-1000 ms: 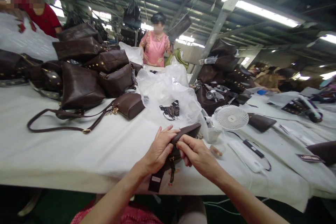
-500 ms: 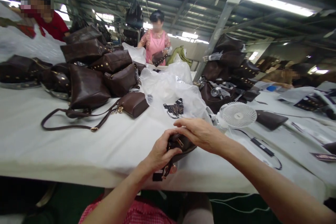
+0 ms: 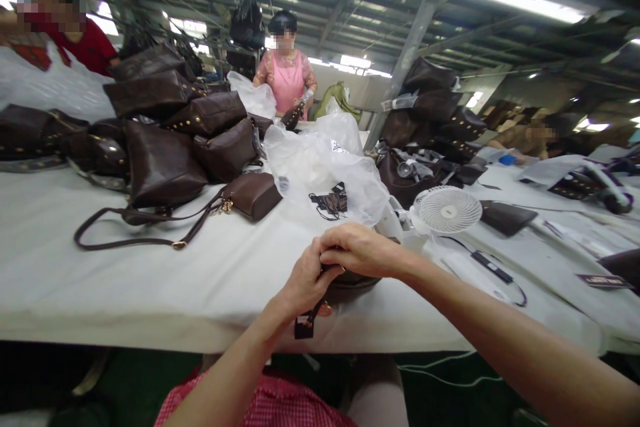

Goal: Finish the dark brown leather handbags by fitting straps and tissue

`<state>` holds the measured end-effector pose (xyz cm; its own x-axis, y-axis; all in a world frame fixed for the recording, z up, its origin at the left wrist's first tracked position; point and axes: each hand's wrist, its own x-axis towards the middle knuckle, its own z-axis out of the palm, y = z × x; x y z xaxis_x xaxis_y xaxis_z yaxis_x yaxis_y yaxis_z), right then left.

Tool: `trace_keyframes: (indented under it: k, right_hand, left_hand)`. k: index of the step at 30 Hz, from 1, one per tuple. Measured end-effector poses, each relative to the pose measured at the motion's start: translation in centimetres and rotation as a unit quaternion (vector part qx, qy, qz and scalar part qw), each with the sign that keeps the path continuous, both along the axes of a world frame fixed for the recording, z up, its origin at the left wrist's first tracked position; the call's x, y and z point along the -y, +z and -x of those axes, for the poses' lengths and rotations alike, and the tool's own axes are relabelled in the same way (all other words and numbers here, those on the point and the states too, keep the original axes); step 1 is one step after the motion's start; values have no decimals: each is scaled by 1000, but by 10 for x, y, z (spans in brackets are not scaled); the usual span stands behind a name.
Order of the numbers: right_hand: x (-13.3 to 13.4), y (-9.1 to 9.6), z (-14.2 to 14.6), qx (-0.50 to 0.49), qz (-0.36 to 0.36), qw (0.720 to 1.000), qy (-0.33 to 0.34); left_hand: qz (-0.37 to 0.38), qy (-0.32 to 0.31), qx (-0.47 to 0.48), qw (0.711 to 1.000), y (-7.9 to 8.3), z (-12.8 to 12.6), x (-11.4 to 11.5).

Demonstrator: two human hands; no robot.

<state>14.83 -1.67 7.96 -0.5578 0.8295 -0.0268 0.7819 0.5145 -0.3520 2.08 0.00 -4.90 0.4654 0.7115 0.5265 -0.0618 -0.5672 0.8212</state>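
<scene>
My left hand (image 3: 306, 280) and my right hand (image 3: 357, 250) both grip a small dark brown leather pouch (image 3: 356, 278) above the near edge of the white table (image 3: 100, 280). The hands cover most of the pouch. The left fingers curl round its left end. The right hand arches over its top with the fingers closed. A dark strap with a tag (image 3: 305, 324) dangles from the pouch below my left hand.
A brown crossbody bag with a long strap (image 3: 250, 195) lies left of centre, in front of a pile of brown bags (image 3: 165, 127). Clear plastic bags (image 3: 320, 160), a small white fan (image 3: 447, 211) and a cable (image 3: 493, 268) lie ahead. People work across the table.
The pouch has been turned from upright to lying low between my hands. My right hand has moved from its side to over its top, and both hands have drawn closer together.
</scene>
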Motion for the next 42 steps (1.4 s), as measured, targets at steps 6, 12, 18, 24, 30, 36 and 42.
trace_keyframes:
  k: [6,12,18,24,30,36,42]
  right_hand:
    - [23,-17,-14,-105,-159,971,-146]
    - [63,-56,-26,-241,-38,909,-338]
    - [71,-65,-40,-388,15,859,-334]
    - [69,-40,-70,-294,-12,920,-259]
    - [74,-30,-65,-198,-40,956,-215]
    - [73,-58,-40,-390,23,863,-320]
    - [60,-65,-7,-418,-2,861,-289]
  left_hand:
    - [104,45,23,993,10,-10,4]
    - [89,59,62,992,4,-31,25]
    - [25,-131,-22,991,6,-20,21]
    - [-54,-166,-105,979,5,-20,5]
    - [-121,-117,-133,977,2,-33,3]
    - [-93,-63,-74,991,-6,-33,9]
    - [4,-1,73,997,-8,-38,14]
